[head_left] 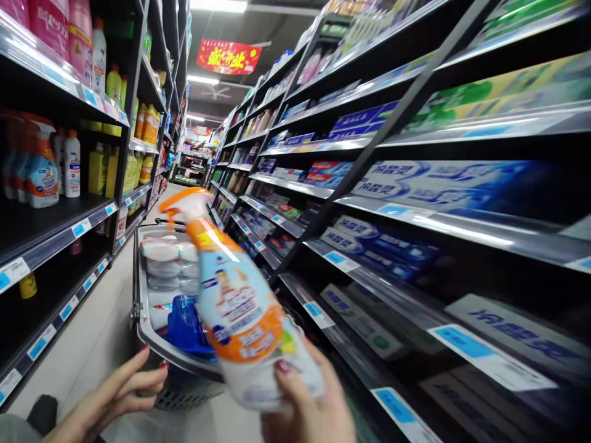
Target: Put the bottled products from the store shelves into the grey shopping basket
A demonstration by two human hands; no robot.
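Note:
My right hand [309,400] grips the lower end of a spray bottle [244,301], with the thumb across its front. The bottle has an orange and white trigger head, a light blue and orange label, and tilts up to the left. It hangs over the near right side of a shopping basket [148,332], hiding part of it. In the basket lie stacked round white-lidded containers [161,258] and a blue plastic item [182,329]. Beside the basket's near left corner is my left hand [133,384], fingers apart and holding nothing.
Shelves [341,197] on the right carry toothpaste boxes [438,178]. On the left, a shelf [64,215] holds more spray bottles [41,166] and cleaner bottles. The aisle floor [99,326] runs between them, and a red banner [228,56] hangs farther back.

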